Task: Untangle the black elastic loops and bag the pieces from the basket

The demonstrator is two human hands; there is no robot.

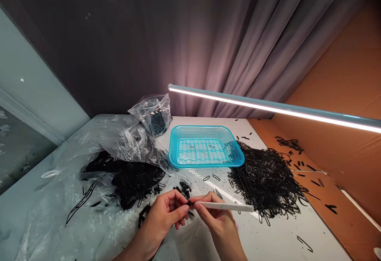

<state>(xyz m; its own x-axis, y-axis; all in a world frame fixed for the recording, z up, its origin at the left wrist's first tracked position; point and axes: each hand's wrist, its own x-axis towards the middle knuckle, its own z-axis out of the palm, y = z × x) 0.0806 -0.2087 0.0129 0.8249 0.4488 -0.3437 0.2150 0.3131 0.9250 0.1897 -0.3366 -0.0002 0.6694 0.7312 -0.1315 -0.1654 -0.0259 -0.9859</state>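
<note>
Left hand (166,215) pinches a black piece (188,203) close beside right hand (218,218) gripping a white stick (230,206), seemingly for steadiness.

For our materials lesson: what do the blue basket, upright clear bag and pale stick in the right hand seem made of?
Blue basket: probably glossy moulded plastic; translucent, with regular perforations.
Upright clear bag: likely thin, shiny plastic film; transparent, creased.
Pale stick: matte, perhaps plastic; plain surface leaves this open.

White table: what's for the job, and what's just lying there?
Likely for the job: left hand, right hand, pale stick, black piece, black pile, perhaps blue basket.

Probably just lying there: clear bag, crumpled plastic, loose black bits far right.
</note>
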